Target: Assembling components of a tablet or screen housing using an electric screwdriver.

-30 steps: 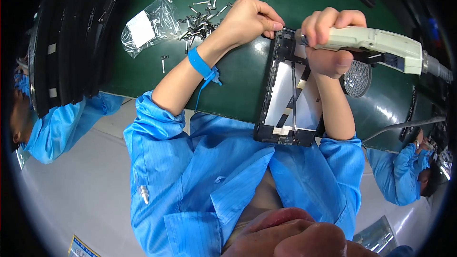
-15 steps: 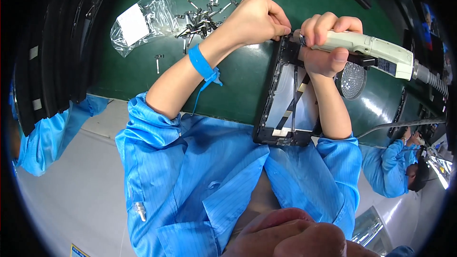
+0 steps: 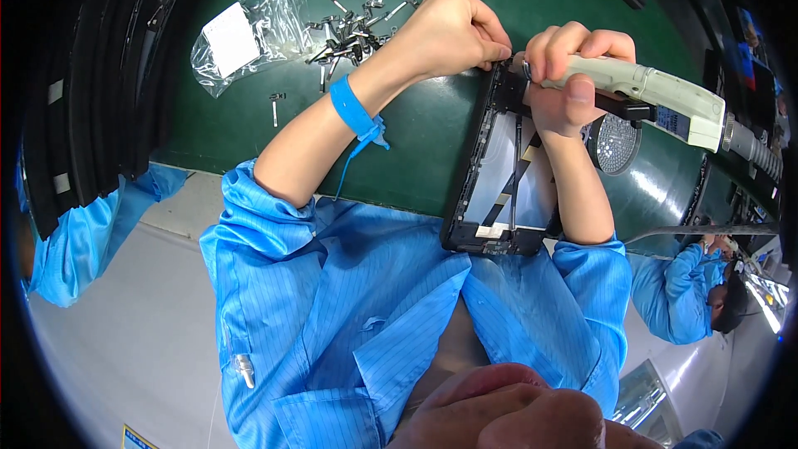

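My right hand [image 3: 573, 75] is wrapped round a cream electric screwdriver [image 3: 677, 100], which lies almost level with its tip end toward the left. Under that hand a black-framed tablet [image 3: 507, 175] with a silver inside and dark flat strips is propped at the table's front edge, against my blue smock. At the tablet's far left corner, my left hand [image 3: 457, 37] is pinched closed. Whatever its fingertips hold there is hidden, and so is the screwdriver's tip. A blue wrist strap [image 3: 353, 110] circles my left wrist.
Small metal-and-black parts [image 3: 357, 33] lie heaped beyond my left forearm, beside a clear plastic bag [image 3: 258, 33] with a white label. A round perforated dish [image 3: 615, 143] stands right of my right wrist. Dark panels [image 3: 100, 75] stand at far left. Another person [image 3: 682, 291] works at right.
My right thumb has shifted slightly left along the screwdriver, and the tool's rear end has dipped a little. My left hand stays at the tablet's corner, almost unmoved.
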Tool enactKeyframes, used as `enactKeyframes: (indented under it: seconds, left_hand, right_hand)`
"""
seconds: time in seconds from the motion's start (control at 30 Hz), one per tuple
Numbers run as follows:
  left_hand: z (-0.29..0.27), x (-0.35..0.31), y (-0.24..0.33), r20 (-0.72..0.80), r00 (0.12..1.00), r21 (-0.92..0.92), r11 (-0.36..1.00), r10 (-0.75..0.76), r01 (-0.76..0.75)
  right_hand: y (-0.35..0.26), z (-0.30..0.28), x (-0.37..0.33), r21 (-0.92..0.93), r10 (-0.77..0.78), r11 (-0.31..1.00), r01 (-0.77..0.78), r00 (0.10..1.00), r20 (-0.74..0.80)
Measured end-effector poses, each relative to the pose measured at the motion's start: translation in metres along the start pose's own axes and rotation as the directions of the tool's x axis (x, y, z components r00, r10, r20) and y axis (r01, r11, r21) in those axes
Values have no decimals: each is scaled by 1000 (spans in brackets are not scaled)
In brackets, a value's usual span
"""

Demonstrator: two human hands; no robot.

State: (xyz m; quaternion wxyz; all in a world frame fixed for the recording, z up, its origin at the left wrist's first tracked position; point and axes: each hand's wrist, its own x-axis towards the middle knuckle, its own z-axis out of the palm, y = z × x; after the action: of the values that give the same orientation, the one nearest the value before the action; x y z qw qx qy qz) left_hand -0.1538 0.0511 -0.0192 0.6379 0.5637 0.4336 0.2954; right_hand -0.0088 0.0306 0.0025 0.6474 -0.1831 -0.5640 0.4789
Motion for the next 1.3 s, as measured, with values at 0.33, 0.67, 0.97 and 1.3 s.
enactKeyframes:
  seconds: [0.33,0.67,0.97,1.3]
  left_hand:
    - [-1,-2,2,-1,1000,-16,1000,-6,6]
    - [0,2,-6,-42,999,-23,999,32,-33]
    - [-2,-4,5,-41,999,77,997,16,-13]
    - [74,-151,16,-175,984,662,735,-40,147]
  right_hand:
    - [0,2,1,-163,-23,986,29,999,39]
    - [3,10,-3,-293,-12,956,-9,998,-69]
    - [15,11,-11,-383,-128,921,73,985,-119]
    - [-49,-40,58,1,-284,958,287,948,-144]
